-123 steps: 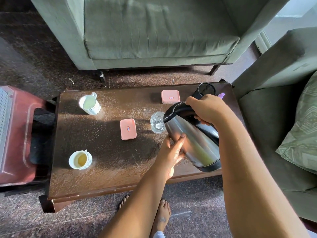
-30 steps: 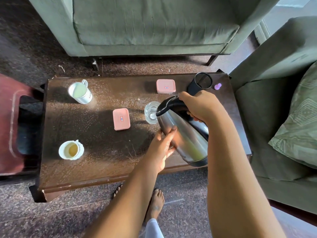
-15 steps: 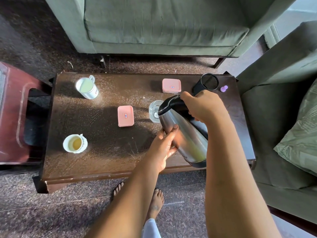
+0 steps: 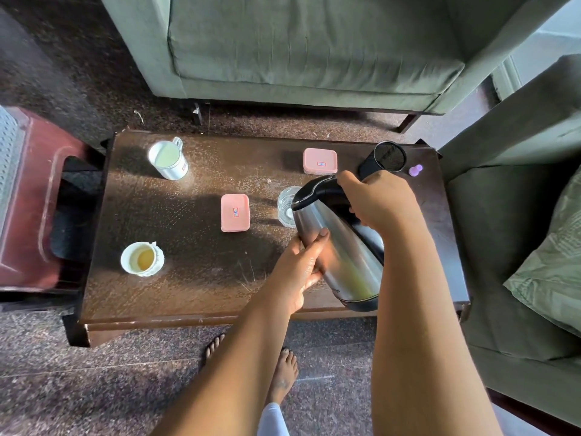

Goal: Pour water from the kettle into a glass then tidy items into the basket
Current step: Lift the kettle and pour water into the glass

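A: Logging grip. The right hand (image 4: 380, 201) is wrapping closed around the black handle of the kettle (image 4: 338, 250); the left hand (image 4: 300, 265) is pressing flat against the steel body, fingers open, steadying it rather than clasping it.

B: Position of the kettle?

A: It is tilting over the table (image 4: 195, 278), spout end leaning toward the glass (image 4: 286, 206) and covering part of its rim. Cannot tell whether water is flowing.

B: Risks?

A: Judging only: the spout is hiding the rim, so the stream may be missing the glass and wetting the table. The glass looks light; a nudge from the spout could be tipping it toward the pink box (image 4: 235, 213) just beside.
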A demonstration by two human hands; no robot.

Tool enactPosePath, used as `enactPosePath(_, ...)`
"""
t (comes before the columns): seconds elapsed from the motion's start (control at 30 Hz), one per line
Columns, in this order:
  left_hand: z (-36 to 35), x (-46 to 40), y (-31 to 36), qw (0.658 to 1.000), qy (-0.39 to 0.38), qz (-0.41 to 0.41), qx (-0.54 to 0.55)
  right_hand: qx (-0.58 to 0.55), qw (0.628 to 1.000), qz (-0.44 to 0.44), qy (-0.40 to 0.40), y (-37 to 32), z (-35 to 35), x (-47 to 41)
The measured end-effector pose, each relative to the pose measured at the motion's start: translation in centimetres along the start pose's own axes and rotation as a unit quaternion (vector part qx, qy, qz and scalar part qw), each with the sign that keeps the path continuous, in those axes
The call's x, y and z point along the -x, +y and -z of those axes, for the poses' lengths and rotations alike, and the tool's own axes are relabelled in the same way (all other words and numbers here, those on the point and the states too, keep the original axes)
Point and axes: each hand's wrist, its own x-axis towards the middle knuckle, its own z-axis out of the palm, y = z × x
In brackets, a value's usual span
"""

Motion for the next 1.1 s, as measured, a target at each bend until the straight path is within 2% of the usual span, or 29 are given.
enactPosePath(0.2,0.0,-0.5,-0.2,1.0,-0.004,-0.002,-0.008,0.006,1.0,0.004,0.016,0.1,0.0,0.0)
enactPosePath(1.1,-0.9,-1.0,-0.5,1.0,0.002,0.007,0.024,0.045,0.999,0.001,-0.007,-1.0,1.0,-0.6)
